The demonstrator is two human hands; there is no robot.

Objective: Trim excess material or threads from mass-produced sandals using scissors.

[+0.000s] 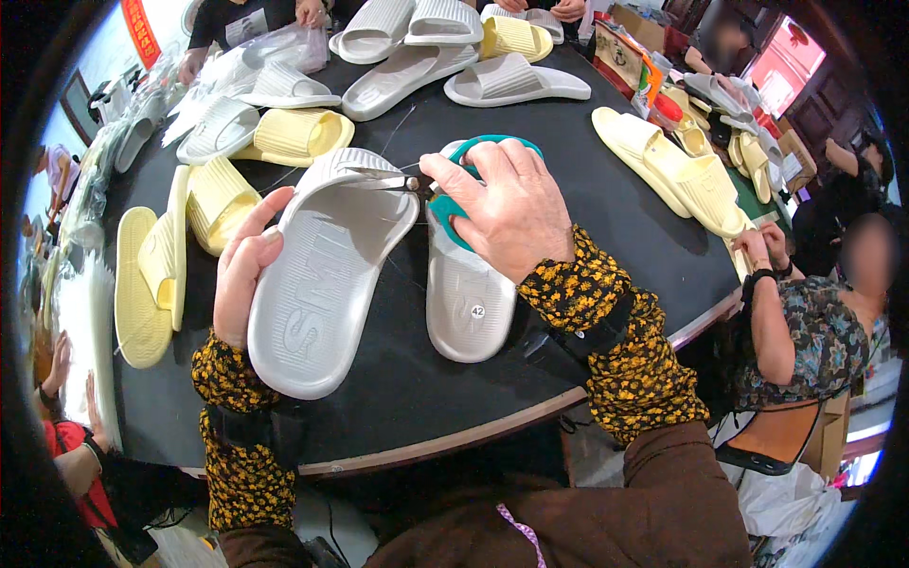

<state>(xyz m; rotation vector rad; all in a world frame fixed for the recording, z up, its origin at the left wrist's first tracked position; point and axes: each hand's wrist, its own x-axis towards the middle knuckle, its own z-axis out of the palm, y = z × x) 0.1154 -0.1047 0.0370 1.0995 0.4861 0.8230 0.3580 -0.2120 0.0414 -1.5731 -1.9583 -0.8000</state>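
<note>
My left hand [244, 275] grips a light grey slide slipper [317, 303] by its left edge, tilting it so the sole's inner face shows. In my right hand [516, 204] is a pair of scissors with teal handles [450, 222]. Their metal blades point left and lie against the top edge of the slipper's ribbed strap; whether they touch a thread there is too small to tell. Below my right hand a second grey slipper [464, 317] lies on the black table, bearing a small round white sticker. The scissors and my fingers partly cover its strap.
Yellow slippers [144, 293] lie to the left, with more grey ones [407, 80] at the back. Clear plastic bags [85, 331] line the left side. At the right, a co-worker's hands [765, 248] handle a yellow slipper [682, 175]. The table's curved edge [473, 437] runs before me.
</note>
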